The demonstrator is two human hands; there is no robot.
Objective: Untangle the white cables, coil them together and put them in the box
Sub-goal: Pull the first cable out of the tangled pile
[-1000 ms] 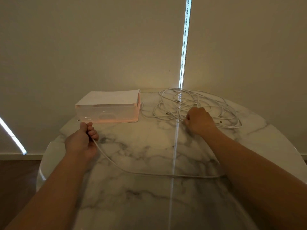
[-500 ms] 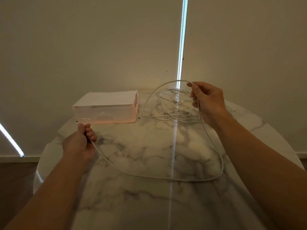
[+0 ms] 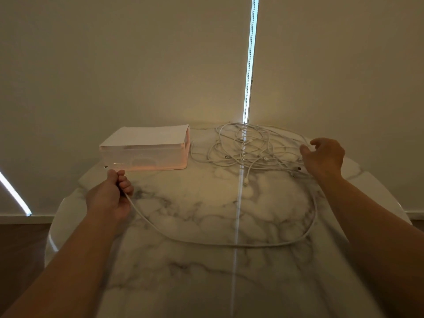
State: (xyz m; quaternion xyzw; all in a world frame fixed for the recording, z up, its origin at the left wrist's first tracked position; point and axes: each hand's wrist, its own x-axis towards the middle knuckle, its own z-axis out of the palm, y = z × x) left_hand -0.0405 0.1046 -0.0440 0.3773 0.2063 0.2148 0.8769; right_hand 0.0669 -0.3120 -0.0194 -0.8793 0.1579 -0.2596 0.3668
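A tangle of white cables (image 3: 250, 148) lies at the back of the round marble table (image 3: 206, 283), right of a translucent plastic box (image 3: 144, 156) with a white lid. My left hand (image 3: 110, 196) is closed on one white cable near its plug end, just in front of the box. That cable (image 3: 229, 244) runs in a wide loop across the table toward the tangle. My right hand (image 3: 323, 157) hovers at the tangle's right edge, fingers apart, with nothing in it.
Beige blinds hang close behind the table, with a bright vertical gap (image 3: 250, 65) between them. The table's curved edge drops to a dark floor (image 3: 20, 244) on the left.
My right hand held a strand up above the tangle, then let it go and moved right and down. The strand has dropped onto the table. My left hand stayed put.
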